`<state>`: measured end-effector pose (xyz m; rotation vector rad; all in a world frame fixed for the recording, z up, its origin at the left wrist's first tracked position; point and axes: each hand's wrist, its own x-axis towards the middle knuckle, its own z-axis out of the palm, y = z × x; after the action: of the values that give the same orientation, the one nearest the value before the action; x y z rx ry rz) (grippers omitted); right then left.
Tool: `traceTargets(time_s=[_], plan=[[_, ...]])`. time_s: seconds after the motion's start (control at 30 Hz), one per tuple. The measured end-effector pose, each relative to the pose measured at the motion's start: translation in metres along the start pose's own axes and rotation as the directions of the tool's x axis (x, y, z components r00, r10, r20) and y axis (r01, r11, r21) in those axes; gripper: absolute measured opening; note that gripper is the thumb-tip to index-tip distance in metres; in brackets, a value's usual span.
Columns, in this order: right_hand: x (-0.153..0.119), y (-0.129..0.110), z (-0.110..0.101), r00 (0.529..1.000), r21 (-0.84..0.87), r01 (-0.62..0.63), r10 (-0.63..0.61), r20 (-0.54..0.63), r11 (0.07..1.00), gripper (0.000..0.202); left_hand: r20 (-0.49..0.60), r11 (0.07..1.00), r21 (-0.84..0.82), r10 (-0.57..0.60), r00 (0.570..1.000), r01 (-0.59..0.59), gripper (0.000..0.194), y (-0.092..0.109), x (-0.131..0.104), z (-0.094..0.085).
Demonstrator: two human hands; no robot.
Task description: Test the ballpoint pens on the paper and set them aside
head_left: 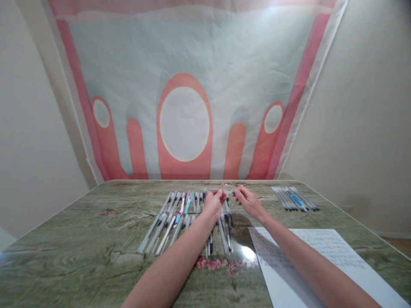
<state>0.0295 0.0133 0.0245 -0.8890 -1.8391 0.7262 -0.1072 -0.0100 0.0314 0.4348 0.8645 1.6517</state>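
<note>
Above the far middle of the table, my left hand [214, 204] is closed round a thin clear pen [210, 190], which lies roughly level. My right hand [249, 202] pinches the right end of the same pen; whether a cap is between those fingers is too small to make out. Below the hands lie two rows of pens [160, 231], mostly clear with dark parts, a few of them white, pink, teal or blue. My left forearm hides part of these rows.
A separate group of pens [290, 199], one of them bright blue, lies at the far right. A sheet of paper with writing [317, 244] is under my right forearm. The wood-patterned table [80, 248] ends at a patterned hanging cloth [183, 51].
</note>
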Motion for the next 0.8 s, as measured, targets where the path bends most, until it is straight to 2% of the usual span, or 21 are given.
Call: traceTargets(time_s=[0.13,0.43,0.57,0.63,0.8], plan=[[0.001,0.000,-0.002,0.997,-0.082,0.082,-0.082,-0.001,0.993,0.027,-0.010,1.000,0.006,0.012,1.000,-0.012,0.010,-0.003,0.003,-0.003],[-0.002,-0.002,-0.001,0.994,-0.179,0.106,-0.099,0.045,0.978,0.031,-0.019,1.000,-0.007,-0.027,0.999,0.027,0.011,-0.003,0.000,-0.002],[0.000,0.003,-0.002,0.989,-0.054,-0.041,0.049,0.137,0.998,0.047,0.003,1.000,0.013,-0.023,1.000,0.023,0.011,-0.003,0.000,-0.002],[0.002,0.006,-0.005,0.975,0.022,-0.106,0.100,0.197,0.994,0.044,-0.008,1.000,0.015,-0.014,1.000,0.015,0.010,-0.003,0.001,-0.002],[0.003,0.007,-0.012,0.981,0.033,-0.024,0.017,0.192,0.999,0.028,-0.008,1.000,0.022,-0.015,1.000,0.015,0.010,-0.006,0.003,-0.004]])
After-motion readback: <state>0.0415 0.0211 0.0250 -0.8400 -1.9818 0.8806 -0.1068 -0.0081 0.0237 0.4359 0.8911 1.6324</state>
